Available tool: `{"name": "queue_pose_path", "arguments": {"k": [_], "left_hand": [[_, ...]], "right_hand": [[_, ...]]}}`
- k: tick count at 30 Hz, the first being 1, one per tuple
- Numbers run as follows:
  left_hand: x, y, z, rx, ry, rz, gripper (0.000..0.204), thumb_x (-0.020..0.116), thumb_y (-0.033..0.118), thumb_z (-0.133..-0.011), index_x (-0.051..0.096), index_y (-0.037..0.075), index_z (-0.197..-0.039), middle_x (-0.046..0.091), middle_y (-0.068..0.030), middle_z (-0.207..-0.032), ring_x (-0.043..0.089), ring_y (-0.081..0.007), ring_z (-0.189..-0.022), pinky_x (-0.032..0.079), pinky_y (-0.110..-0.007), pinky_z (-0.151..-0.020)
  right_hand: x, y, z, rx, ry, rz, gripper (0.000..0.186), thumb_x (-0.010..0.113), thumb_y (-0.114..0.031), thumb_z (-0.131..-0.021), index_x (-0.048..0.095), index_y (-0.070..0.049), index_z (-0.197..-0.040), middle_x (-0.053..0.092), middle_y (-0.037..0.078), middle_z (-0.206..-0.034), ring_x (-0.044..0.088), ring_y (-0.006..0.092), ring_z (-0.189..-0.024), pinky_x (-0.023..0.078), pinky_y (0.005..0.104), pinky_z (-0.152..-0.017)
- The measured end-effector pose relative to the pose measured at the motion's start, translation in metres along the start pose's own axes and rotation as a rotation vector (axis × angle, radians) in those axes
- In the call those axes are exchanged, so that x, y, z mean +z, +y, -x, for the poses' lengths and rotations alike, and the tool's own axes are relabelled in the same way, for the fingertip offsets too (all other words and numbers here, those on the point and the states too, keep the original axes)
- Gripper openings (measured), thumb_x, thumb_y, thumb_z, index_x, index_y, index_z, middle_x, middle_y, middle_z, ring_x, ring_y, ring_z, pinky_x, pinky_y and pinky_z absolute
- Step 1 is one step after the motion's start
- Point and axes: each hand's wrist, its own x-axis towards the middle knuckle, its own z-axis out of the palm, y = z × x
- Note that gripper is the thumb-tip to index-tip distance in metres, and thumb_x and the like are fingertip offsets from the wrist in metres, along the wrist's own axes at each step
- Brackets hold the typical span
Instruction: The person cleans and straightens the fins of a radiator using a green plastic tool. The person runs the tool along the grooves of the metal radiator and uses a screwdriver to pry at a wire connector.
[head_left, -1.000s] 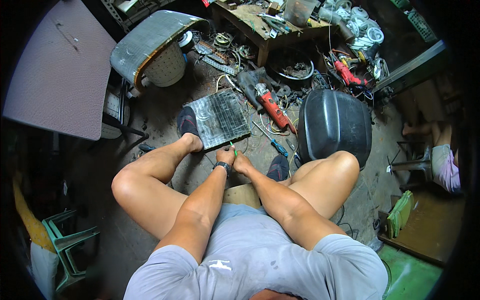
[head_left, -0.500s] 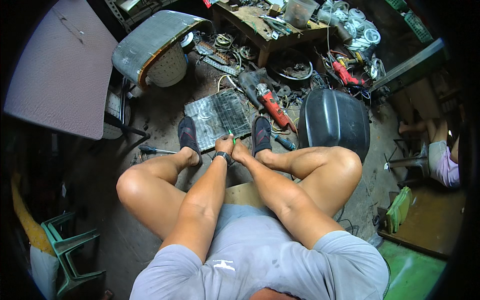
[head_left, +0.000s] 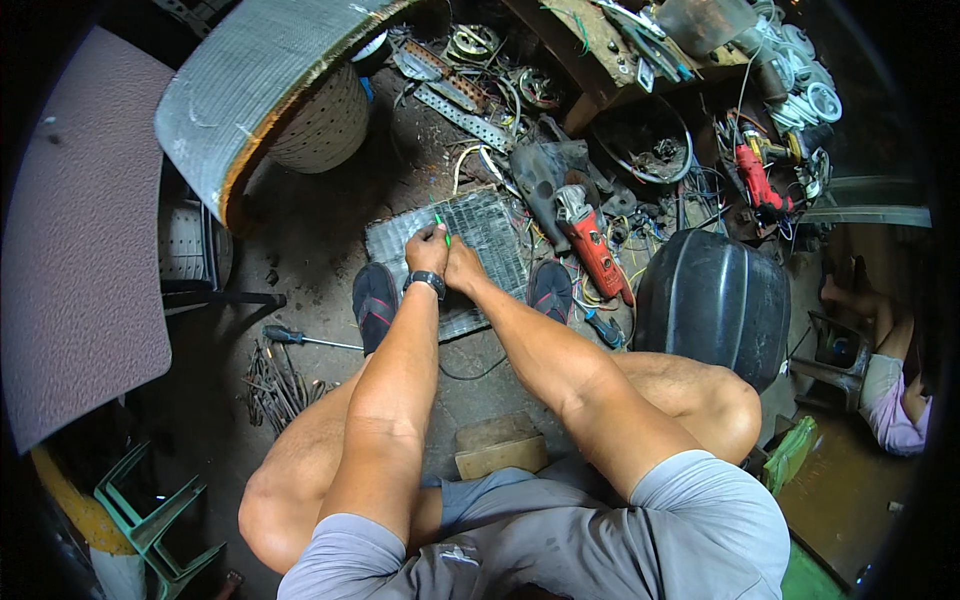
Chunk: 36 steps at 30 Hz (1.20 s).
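Over the ridged silvery panel on the floor, my left hand and my right hand meet side by side. Both are closed, fingertips pinched around a thin green piece that looks like wire; its exact kind is too small to make out. One bit of green pokes up beyond the left fingers, and another shows between the hands. A dark watch circles my left wrist. My feet, in dark shoes, rest on either side of the panel's near part.
Right of the panel lie a red angle grinder, a blue-handled tool and a black plastic shell. A screwdriver lies at left. A cluttered wooden table stands ahead. Another person is at far right.
The view has shifted forward and down with my lean. My hands have moved forward, from the panel's near edge to over its surface, still pinching the green piece.
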Motion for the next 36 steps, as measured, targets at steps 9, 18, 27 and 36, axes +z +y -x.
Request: {"name": "queue_pose_path", "arguments": {"k": [9, 18, 27, 36], "left_hand": [[0.004, 0.001, -0.021, -0.075, -0.005, 0.049, 0.032, 0.073, 0.027, -0.09, 0.075, -0.002, -0.106, 0.075, -0.0142, -0.098, 0.069, -0.0188, -0.086, 0.053, -0.032, -0.079], [0.001, -0.024, -0.049, -0.122, -0.041, 0.067, 0.036, 0.075, 0.033, -0.087, 0.076, 0.0, -0.102, 0.076, -0.0176, -0.099, 0.072, -0.0257, -0.091, 0.054, -0.035, -0.084], [0.005, -0.026, -0.058, -0.235, -0.086, 0.109, 0.03, 0.077, 0.033, -0.086, 0.078, 0.005, -0.096, 0.076, -0.0154, -0.095, 0.073, -0.0253, -0.086, 0.054, -0.036, -0.082], [0.007, -0.022, -0.052, -0.266, -0.044, 0.028, 0.031, 0.077, 0.035, -0.085, 0.079, 0.006, -0.097, 0.076, -0.016, -0.101, 0.073, -0.0254, -0.093, 0.053, -0.035, -0.086]], "right_hand": [[0.003, -0.004, -0.021, -0.001, -0.035, -0.004, 0.052, 0.066, -0.03, -0.087, 0.05, 0.009, -0.117, 0.064, 0.037, -0.11, 0.062, 0.0522, -0.107, 0.05, 0.0555, -0.091], [0.004, -0.023, -0.021, 0.075, -0.1, 0.025, 0.056, 0.068, -0.029, -0.087, 0.05, 0.01, -0.122, 0.063, 0.035, -0.118, 0.061, 0.0493, -0.114, 0.049, 0.0531, -0.096], [0.003, -0.027, -0.016, 0.134, -0.083, -0.047, 0.05, 0.066, -0.028, -0.089, 0.054, 0.009, -0.12, 0.062, 0.035, -0.12, 0.061, 0.0476, -0.116, 0.049, 0.0513, -0.095], [0.003, -0.024, -0.014, 0.186, -0.13, -0.026, 0.047, 0.055, -0.026, -0.096, 0.049, 0.007, -0.129, 0.058, 0.035, -0.129, 0.057, 0.0488, -0.121, 0.047, 0.0521, -0.102]]}}
